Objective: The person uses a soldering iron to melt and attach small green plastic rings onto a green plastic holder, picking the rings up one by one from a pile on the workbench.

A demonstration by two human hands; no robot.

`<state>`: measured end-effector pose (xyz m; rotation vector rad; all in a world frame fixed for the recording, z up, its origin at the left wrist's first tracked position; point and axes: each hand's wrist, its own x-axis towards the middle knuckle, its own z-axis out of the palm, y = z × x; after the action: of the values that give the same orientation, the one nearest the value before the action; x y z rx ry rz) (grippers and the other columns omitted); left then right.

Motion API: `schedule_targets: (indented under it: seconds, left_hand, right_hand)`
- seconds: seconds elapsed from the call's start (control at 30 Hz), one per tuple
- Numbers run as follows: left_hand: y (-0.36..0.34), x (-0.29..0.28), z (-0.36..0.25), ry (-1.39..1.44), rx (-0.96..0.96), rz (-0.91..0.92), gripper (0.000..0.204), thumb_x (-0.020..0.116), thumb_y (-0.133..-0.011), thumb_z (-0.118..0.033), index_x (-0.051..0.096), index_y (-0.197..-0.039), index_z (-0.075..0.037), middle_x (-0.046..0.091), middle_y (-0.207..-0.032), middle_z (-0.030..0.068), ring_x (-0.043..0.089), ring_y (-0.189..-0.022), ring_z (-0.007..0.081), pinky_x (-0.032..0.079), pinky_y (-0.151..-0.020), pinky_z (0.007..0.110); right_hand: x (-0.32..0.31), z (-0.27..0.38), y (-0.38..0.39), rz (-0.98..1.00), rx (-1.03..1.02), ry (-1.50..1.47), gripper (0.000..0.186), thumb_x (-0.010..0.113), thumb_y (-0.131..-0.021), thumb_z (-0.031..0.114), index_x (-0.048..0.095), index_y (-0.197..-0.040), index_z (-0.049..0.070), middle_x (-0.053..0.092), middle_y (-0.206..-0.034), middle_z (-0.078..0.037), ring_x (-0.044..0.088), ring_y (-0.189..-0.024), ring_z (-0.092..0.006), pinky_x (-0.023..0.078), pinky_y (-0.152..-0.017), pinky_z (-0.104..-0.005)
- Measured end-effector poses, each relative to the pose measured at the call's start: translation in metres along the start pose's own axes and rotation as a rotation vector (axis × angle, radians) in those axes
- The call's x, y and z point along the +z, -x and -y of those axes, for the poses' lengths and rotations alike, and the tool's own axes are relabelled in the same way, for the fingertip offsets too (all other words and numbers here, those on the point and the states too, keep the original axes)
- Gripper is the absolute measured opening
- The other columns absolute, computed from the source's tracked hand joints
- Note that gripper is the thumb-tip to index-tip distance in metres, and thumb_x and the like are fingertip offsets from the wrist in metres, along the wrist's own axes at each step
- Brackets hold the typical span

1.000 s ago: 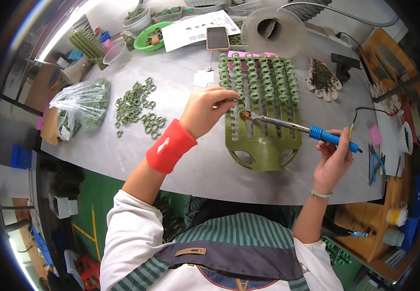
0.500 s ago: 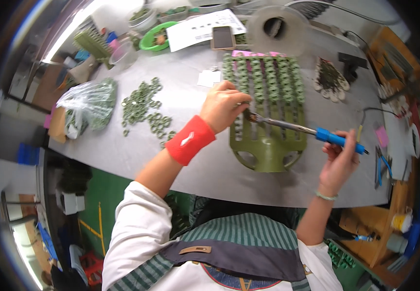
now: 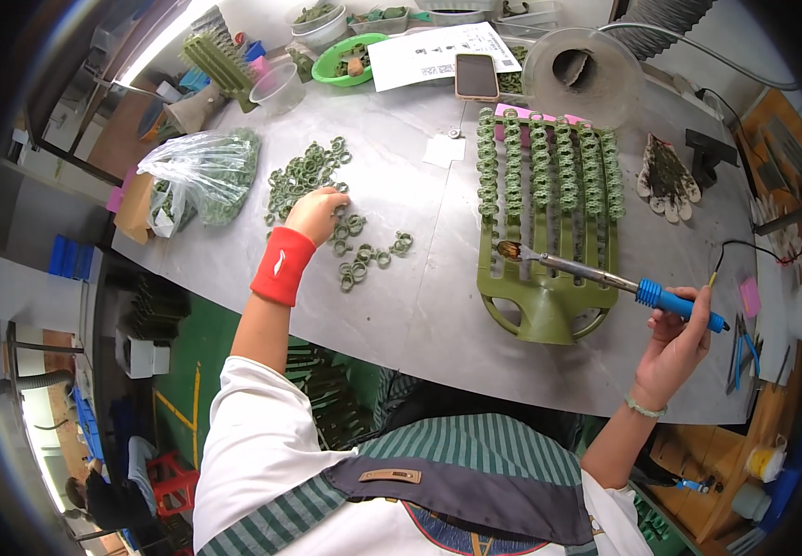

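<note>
My right hand (image 3: 676, 346) grips the blue handle of a soldering iron (image 3: 596, 271). Its browned tip lies over the lower left of a green plastic frame (image 3: 549, 318) with long parallel bars. Rows of small green ring-shaped pieces (image 3: 540, 176) line those bars, while their lower ends are bare. At the left, my left hand (image 3: 318, 215), with a red wristband, reaches into a loose pile of green rings (image 3: 304, 176). Its fingers are bent down at the pile's edge, and whether a ring is between the fingertips is hidden.
A clear bag of green pieces (image 3: 202, 176) lies at the far left. Behind the frame are a phone (image 3: 476, 76), a printed sheet (image 3: 438, 56) and a green bowl (image 3: 350, 61). A stained glove (image 3: 668, 178) and blue-handled pliers (image 3: 744, 355) lie to the right.
My left hand has gone from the frame's left bar to the ring pile. The soldering iron stays in my right hand, its tip over the frame. The whole view has shifted.
</note>
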<state>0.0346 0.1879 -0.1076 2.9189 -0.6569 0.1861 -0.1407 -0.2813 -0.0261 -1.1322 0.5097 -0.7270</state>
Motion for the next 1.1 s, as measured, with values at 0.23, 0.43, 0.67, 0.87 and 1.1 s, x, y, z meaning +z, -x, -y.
schedule_targets:
  seconds: [0.23, 0.43, 0.67, 0.87, 1.1]
  left_hand:
    - [-0.009, -0.013, -0.015, 0.204, -0.272, -0.071, 0.019, 0.075, -0.076, -0.01, 0.06, -0.081, -0.001, 0.061, -0.071, 0.0098, 0.06, -0.065, 0.0229, 0.049, -0.063, 0.033]
    - [-0.052, -0.036, -0.14, 0.844, -0.086, -0.126, 0.018, 0.073, -0.084, -0.008, 0.057, -0.083, -0.001, 0.065, -0.086, 0.0009, 0.06, -0.079, 0.0069, 0.05, -0.072, 0.022]
    - [-0.073, -0.064, -0.208, 1.282, -0.023, 0.134, 0.016, 0.067, -0.088, -0.004, 0.064, -0.104, -0.001, 0.066, -0.095, 0.0017, 0.062, -0.088, 0.0078, 0.051, -0.082, 0.023]
    - [-0.081, -0.049, -0.217, 1.178, 0.038, 0.254, 0.021, 0.063, -0.091, -0.003, 0.066, -0.112, -0.002, 0.066, -0.102, 0.0016, 0.062, -0.092, 0.0083, 0.051, -0.086, 0.025]
    - [-0.087, -0.039, -0.224, 1.194, -0.014, 0.363, 0.021, 0.062, -0.092, -0.004, 0.066, -0.113, 0.0, 0.066, -0.107, 0.0048, 0.062, -0.095, 0.0089, 0.052, -0.086, 0.025]
  right_hand:
    - [-0.005, 0.003, 0.0, -0.015, -0.028, 0.002, 0.032, 0.062, -0.093, 0.031, 0.063, -0.083, 0.001, 0.066, -0.076, -0.009, 0.06, -0.053, -0.0117, 0.05, -0.049, -0.0206]
    - [-0.017, 0.006, -0.008, -0.074, -0.072, 0.0, 0.033, 0.062, -0.093, 0.031, 0.063, -0.082, 0.0, 0.065, -0.076, -0.009, 0.059, -0.053, -0.0114, 0.051, -0.049, -0.0212]
    - [-0.018, 0.012, -0.01, -0.113, -0.086, 0.013, 0.034, 0.062, -0.093, 0.032, 0.063, -0.081, 0.0, 0.064, -0.069, -0.007, 0.06, -0.051, -0.0112, 0.051, -0.049, -0.0214]
    - [-0.019, 0.009, -0.013, -0.124, -0.066, -0.014, 0.034, 0.063, -0.092, 0.032, 0.063, -0.08, 0.0, 0.062, -0.065, -0.006, 0.06, -0.05, -0.0119, 0.051, -0.048, -0.0224]
    - [-0.021, 0.006, -0.017, -0.114, -0.061, -0.035, 0.034, 0.064, -0.092, 0.03, 0.063, -0.079, 0.0, 0.059, -0.062, -0.004, 0.059, -0.05, -0.0124, 0.051, -0.048, -0.0228]
